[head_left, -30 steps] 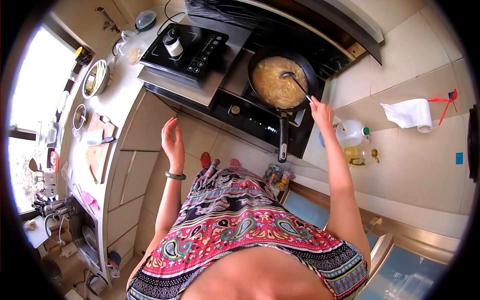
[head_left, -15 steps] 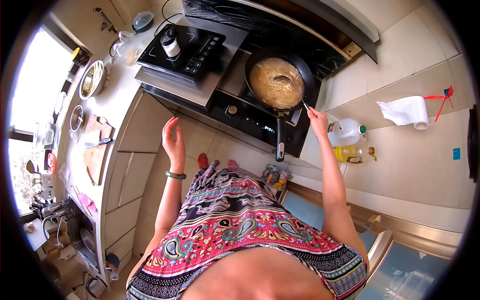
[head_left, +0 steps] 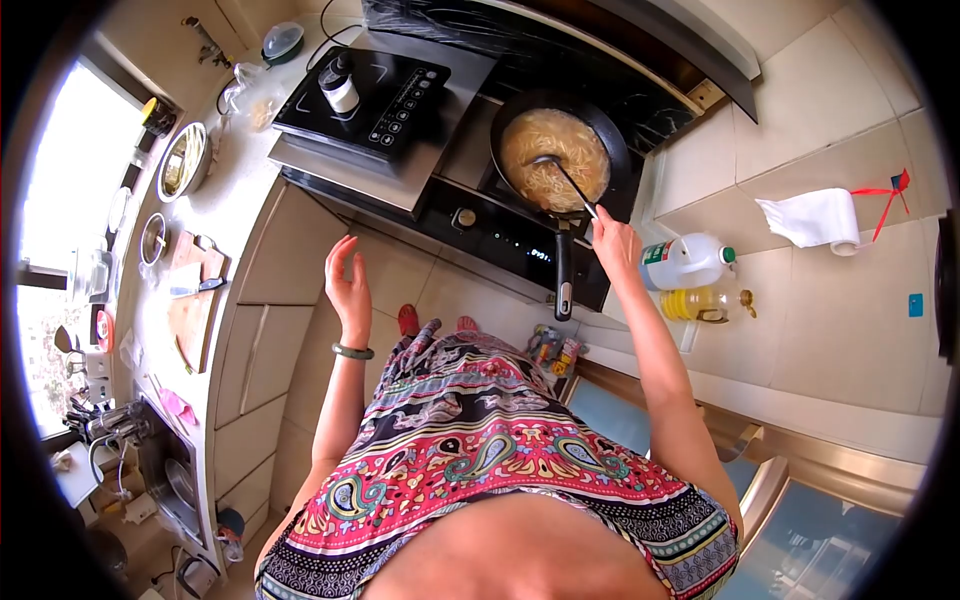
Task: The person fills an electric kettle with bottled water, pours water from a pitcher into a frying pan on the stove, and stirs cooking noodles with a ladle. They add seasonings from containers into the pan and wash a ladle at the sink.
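Note:
My right hand (head_left: 615,243) is closed round the handle of a dark ladle (head_left: 572,182), whose bowl dips into the pale noodles in broth (head_left: 553,150). These fill much of a black pan (head_left: 618,150) on the stove (head_left: 500,236). The pan's handle (head_left: 564,275) points toward me, to the left of my right hand, and nothing holds it. My left hand (head_left: 347,283) hovers empty in front of the counter edge, fingers apart, with a bracelet on the wrist.
A portable cooktop (head_left: 362,100) carries a small bottle (head_left: 340,92). On the left counter lie a cutting board (head_left: 196,300) with a knife (head_left: 200,286) and a bowl (head_left: 185,160). Right of the stove stand a water jug (head_left: 688,262) and an oil bottle (head_left: 700,302).
My right hand has moved left and slightly closer to the pan's handle. The ladle's bowl has shifted left through the noodles. My left hand has hardly moved.

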`<state>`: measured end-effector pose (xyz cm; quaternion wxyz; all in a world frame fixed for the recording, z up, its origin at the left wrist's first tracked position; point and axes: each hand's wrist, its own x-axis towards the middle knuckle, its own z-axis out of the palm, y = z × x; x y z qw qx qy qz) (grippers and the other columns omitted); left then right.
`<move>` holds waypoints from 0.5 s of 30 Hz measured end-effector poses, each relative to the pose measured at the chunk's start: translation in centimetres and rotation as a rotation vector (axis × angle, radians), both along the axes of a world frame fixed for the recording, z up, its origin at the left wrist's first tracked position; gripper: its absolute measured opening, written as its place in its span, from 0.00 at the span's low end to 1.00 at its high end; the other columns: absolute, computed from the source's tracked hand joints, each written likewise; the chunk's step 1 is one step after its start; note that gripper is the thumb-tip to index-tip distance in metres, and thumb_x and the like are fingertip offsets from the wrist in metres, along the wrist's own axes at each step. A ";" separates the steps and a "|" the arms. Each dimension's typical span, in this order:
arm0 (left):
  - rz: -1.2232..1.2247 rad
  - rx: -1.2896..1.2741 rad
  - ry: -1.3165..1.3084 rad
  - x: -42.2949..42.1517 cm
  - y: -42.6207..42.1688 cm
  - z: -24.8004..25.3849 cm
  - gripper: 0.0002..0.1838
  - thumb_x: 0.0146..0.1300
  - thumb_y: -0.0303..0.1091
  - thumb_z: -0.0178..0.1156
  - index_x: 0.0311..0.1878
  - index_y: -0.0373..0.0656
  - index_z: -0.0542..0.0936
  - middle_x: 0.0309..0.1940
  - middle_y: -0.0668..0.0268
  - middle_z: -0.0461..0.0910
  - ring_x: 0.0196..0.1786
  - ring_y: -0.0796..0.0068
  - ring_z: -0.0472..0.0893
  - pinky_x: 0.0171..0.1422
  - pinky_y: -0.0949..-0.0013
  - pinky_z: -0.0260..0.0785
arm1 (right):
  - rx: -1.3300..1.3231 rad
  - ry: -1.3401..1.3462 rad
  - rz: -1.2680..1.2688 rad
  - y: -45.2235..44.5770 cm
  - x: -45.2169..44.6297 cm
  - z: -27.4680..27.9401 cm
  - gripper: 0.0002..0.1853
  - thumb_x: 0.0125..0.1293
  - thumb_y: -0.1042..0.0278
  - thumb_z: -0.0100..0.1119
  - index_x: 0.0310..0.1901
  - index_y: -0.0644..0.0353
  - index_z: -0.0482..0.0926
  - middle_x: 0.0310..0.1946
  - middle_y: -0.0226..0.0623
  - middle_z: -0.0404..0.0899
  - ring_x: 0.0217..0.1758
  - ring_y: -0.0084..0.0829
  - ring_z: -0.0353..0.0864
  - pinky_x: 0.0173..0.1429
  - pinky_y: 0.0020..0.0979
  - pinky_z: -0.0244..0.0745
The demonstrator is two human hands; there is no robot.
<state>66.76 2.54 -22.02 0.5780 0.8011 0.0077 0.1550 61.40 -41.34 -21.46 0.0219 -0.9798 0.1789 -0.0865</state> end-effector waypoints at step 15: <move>0.029 -0.026 0.013 0.0 0.9 -0.1 0.12 0.67 0.23 0.56 0.52 0.41 0.80 0.57 0.61 0.77 0.60 0.68 0.76 0.63 0.69 0.66 | 0.270 -0.077 -0.284 -6.2 -1.8 0.8 0.16 0.65 0.52 0.59 0.53 0.38 0.83 0.35 0.48 0.84 0.40 0.51 0.83 0.44 0.48 0.77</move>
